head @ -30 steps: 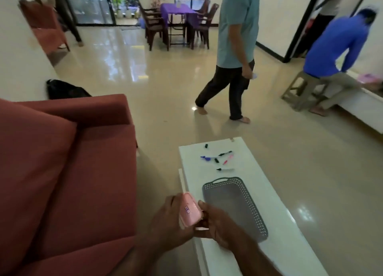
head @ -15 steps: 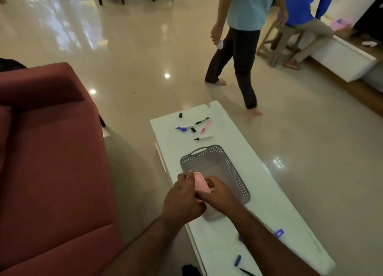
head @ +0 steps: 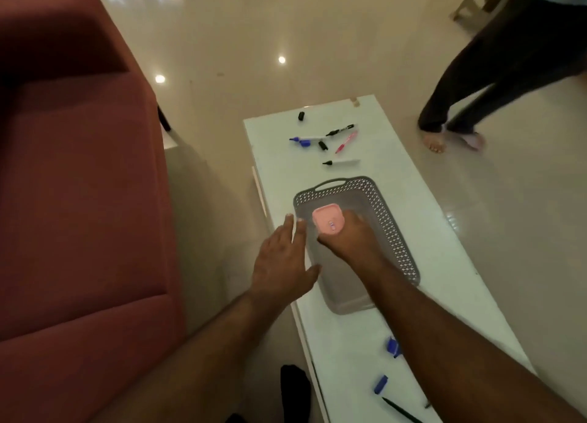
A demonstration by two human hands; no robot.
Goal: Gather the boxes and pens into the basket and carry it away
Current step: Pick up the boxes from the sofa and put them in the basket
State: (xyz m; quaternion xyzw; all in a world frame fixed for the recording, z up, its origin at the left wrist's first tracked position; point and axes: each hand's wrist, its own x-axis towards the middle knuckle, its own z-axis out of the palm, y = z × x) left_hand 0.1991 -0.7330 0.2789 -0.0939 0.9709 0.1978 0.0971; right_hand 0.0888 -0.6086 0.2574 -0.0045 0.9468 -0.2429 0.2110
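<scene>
- R hand point(head: 346, 241) grips pink box point(head: 328, 218) inside grey basket point(head: 394, 232)
- L hand point(head: 282, 263) flat, fingers spread, empty, just beside basket's left rim, w/ pens point(head: 341, 162) beyond

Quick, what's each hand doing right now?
Left hand: open, holding nothing.
Right hand: closed on the pink box, inside the grey basket.

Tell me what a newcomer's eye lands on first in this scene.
First, the pink box, gripped by the right hand over the inside of the grey perforated basket at mid-table, with the left hand open beside the basket's left rim. Next, the loose markers and caps scattered on the white table beyond the basket. The big red sofa fills the left side.
</scene>
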